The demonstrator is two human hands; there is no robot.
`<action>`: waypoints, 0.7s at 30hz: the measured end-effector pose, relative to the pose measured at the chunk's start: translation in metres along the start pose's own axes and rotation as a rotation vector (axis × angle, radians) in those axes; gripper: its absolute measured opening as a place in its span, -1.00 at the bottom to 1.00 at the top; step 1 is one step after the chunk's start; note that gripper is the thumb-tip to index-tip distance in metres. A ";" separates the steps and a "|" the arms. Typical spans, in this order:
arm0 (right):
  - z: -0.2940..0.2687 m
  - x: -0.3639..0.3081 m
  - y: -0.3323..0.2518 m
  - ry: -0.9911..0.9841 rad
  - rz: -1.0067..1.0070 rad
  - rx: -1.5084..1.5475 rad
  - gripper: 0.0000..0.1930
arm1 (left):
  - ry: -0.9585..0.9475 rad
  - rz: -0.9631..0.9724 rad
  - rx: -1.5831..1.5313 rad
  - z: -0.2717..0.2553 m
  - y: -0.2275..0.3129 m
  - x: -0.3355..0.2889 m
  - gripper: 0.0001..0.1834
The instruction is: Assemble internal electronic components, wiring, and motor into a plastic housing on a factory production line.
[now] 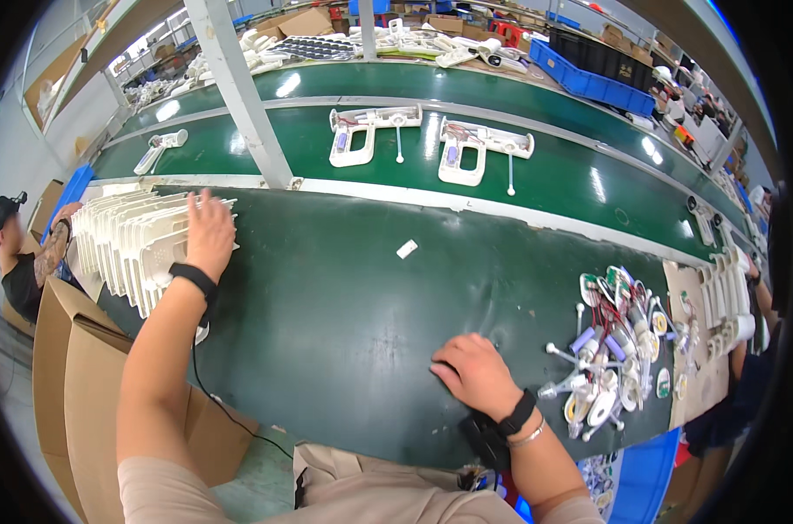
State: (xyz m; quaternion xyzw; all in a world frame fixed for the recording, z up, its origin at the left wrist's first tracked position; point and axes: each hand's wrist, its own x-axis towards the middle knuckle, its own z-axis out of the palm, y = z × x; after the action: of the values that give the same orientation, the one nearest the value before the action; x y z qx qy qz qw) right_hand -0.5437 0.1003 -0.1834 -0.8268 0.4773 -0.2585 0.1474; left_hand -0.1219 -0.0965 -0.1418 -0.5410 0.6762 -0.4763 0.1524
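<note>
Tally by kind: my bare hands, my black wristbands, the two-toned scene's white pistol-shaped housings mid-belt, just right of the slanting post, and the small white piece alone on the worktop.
Bare hands: 2 (left hand, right hand)
Black wristbands: 2
White pistol-shaped housings: 2
Small white piece: 1
Total: 7

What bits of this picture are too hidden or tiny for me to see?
All in the head view:
- Left hand's grip: its own back hides whether it holds any of the white shells.
- Right hand's palm: turned down, hidden by the back of the hand.
- Bottom of the parts heap: covered by pieces on top.
- Small white piece: too small to identify.
</note>
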 end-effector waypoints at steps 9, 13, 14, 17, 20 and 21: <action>-0.040 -0.073 -0.051 0.003 0.099 0.019 -0.83 | -0.300 0.051 -0.134 -0.019 0.003 -0.012 -0.71; -0.057 -0.120 -0.058 0.096 0.233 -0.068 -0.84 | -0.004 0.078 0.140 0.007 0.018 -0.020 -0.75; -0.073 -0.147 -0.058 0.141 0.257 -0.067 -0.83 | 0.017 0.072 0.125 -0.020 0.021 0.009 -0.77; -0.071 -0.142 -0.046 0.131 0.233 -0.020 -0.83 | 0.178 0.119 -0.376 -0.068 0.014 0.026 -0.47; -0.072 -0.141 -0.052 0.215 0.243 -0.057 -0.86 | 0.164 0.500 -1.143 -0.182 0.034 0.044 -0.09; -0.070 -0.147 -0.048 0.228 0.255 -0.062 -0.86 | 0.171 0.632 -1.342 -0.197 0.065 0.049 -0.08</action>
State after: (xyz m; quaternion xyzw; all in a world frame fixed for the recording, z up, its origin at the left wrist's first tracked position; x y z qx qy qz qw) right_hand -0.6098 0.2518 -0.1444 -0.7290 0.5998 -0.3148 0.0986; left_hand -0.3197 -0.0477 -0.0806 -0.2587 0.9545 0.0648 -0.1338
